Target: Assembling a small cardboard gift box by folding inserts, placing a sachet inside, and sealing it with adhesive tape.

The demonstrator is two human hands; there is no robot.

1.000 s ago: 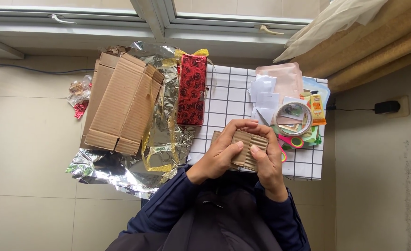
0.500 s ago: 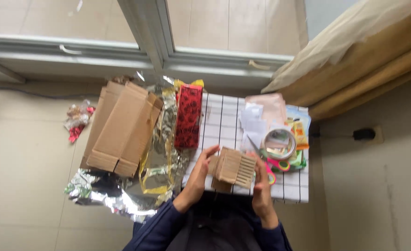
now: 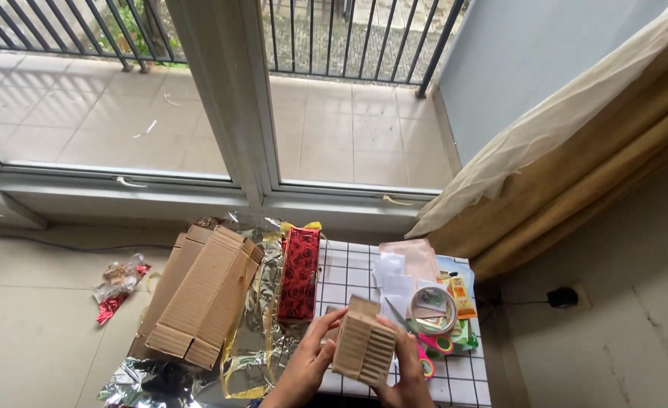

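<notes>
Both my hands hold a small corrugated cardboard box (image 3: 364, 347) upright over a low checked table (image 3: 349, 273). My left hand (image 3: 307, 364) grips its left side, my right hand (image 3: 403, 372) its right side and lower edge. Right of the box, a roll of clear tape (image 3: 432, 308) lies on the table. Pink-handled scissors (image 3: 430, 349) rest just below the roll. A red rose-patterned package (image 3: 299, 273) lies along the table's left edge.
A flattened cardboard carton (image 3: 201, 296) lies on crumpled silver foil (image 3: 254, 347) on the floor at left. Foil scraps (image 3: 118, 285) sit farther left. White and pink papers (image 3: 406, 264) cover the table's back. A window frame, a curtain (image 3: 576, 151) and a wall socket (image 3: 561, 296) surround it.
The camera has tilted up, so the window and balcony fill the top. My hands have turned the small box more upright and raised it slightly.
</notes>
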